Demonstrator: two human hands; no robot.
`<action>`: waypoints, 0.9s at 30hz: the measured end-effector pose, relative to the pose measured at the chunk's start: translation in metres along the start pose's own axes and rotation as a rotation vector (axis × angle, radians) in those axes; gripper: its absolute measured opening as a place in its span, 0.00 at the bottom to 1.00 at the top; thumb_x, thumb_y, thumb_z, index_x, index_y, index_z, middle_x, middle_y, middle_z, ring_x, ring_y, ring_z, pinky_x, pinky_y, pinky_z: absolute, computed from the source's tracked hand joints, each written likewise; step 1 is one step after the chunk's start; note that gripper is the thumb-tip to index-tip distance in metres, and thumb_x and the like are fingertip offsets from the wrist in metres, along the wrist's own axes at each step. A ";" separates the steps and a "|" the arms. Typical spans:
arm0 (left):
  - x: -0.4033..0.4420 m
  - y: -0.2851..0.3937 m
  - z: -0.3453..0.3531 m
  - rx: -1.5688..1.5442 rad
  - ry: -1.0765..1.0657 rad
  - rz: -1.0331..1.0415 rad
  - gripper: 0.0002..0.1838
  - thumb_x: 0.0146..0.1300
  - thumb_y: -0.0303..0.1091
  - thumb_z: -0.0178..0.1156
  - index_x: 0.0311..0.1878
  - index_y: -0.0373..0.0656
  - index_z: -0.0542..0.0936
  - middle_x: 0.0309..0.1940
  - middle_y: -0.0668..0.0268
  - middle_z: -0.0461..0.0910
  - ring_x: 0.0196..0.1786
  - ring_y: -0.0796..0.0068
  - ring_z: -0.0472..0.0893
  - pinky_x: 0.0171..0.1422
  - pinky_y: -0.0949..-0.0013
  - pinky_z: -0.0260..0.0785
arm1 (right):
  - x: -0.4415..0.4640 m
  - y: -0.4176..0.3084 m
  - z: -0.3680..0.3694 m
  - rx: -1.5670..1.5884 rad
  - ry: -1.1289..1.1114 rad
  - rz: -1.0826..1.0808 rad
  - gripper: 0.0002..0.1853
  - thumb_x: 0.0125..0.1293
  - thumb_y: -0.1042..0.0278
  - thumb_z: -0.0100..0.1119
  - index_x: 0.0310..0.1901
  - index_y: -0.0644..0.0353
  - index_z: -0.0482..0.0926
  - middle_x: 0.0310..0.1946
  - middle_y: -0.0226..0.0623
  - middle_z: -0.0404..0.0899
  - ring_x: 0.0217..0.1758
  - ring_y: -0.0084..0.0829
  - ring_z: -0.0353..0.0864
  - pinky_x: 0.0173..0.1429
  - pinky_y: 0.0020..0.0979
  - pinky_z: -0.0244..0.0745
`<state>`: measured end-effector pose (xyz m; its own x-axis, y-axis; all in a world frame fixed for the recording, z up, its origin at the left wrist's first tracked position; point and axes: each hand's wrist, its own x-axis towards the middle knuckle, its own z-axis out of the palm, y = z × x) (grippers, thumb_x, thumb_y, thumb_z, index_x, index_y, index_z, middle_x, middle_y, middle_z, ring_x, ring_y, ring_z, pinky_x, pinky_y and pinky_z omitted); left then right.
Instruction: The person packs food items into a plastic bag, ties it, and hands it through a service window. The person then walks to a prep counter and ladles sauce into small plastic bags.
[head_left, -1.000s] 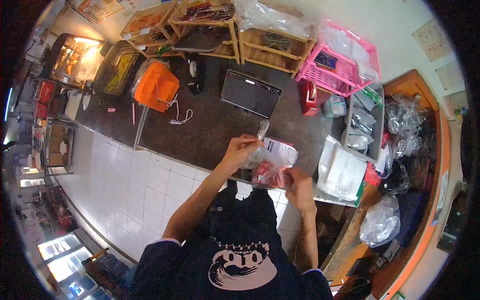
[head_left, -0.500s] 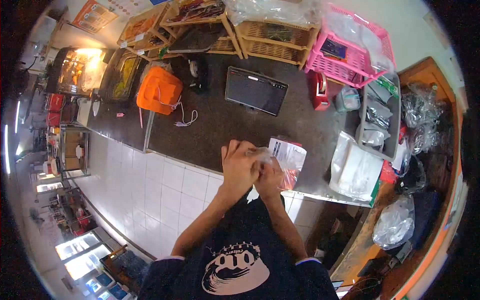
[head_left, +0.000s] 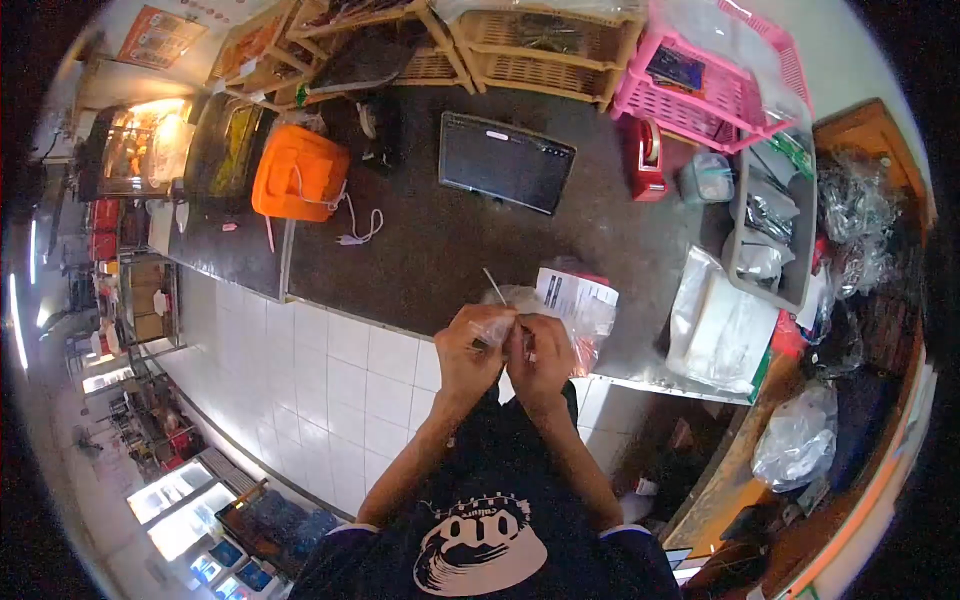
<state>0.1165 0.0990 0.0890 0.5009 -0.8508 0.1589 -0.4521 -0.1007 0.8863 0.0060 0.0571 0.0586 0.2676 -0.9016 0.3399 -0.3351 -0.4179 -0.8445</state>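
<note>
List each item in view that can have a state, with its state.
Left hand: fingers closed on plastic
Right hand: fingers bent in beside the left hand
Plastic: crumpled
Paper: printed side up
Tablet: screen mostly dark
Cable: plug loose on counter
Tape dispenser: roll loaded
Gray tray: open, filled
Display case: lit

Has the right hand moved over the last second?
Yes. The right hand has moved left, farther from the white bags on the counter, and is now close beside the left hand.
</note>
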 end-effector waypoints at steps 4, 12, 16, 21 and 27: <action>0.002 -0.008 0.003 0.053 -0.025 0.033 0.11 0.56 0.21 0.67 0.43 0.40 0.85 0.42 0.59 0.87 0.45 0.59 0.87 0.49 0.62 0.79 | 0.008 -0.009 -0.015 0.148 -0.066 0.245 0.07 0.60 0.80 0.67 0.41 0.66 0.84 0.38 0.45 0.84 0.37 0.38 0.86 0.41 0.32 0.80; 0.002 -0.024 0.016 0.006 -0.009 0.098 0.19 0.41 0.15 0.67 0.39 0.45 0.85 0.39 0.62 0.87 0.41 0.60 0.86 0.49 0.61 0.79 | 0.017 -0.011 -0.014 0.550 0.065 0.699 0.05 0.64 0.78 0.69 0.41 0.64 0.83 0.36 0.34 0.86 0.36 0.20 0.82 0.40 0.24 0.78; 0.007 -0.021 0.010 0.037 -0.064 0.113 0.21 0.40 0.15 0.67 0.41 0.45 0.84 0.38 0.62 0.87 0.41 0.58 0.85 0.48 0.61 0.79 | 0.022 0.003 -0.018 0.420 -0.033 0.599 0.06 0.65 0.79 0.68 0.42 0.66 0.83 0.39 0.36 0.85 0.40 0.22 0.82 0.44 0.24 0.79; 0.011 -0.024 0.008 0.013 -0.122 0.183 0.18 0.43 0.18 0.70 0.40 0.44 0.83 0.37 0.63 0.86 0.41 0.58 0.85 0.48 0.60 0.79 | 0.047 0.002 -0.029 0.521 -0.254 0.745 0.08 0.65 0.82 0.67 0.45 0.66 0.83 0.38 0.34 0.84 0.41 0.22 0.81 0.49 0.24 0.77; 0.008 -0.031 0.008 -0.047 -0.103 0.187 0.14 0.48 0.19 0.70 0.39 0.43 0.83 0.38 0.62 0.87 0.42 0.59 0.86 0.47 0.62 0.80 | 0.058 0.012 -0.037 0.487 -0.464 0.639 0.06 0.64 0.84 0.65 0.41 0.66 0.85 0.37 0.30 0.84 0.40 0.20 0.79 0.48 0.22 0.74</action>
<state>0.1285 0.0914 0.0588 0.3326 -0.9008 0.2793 -0.4939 0.0860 0.8652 -0.0159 -0.0043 0.0831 0.5326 -0.7654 -0.3613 -0.1555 0.3311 -0.9307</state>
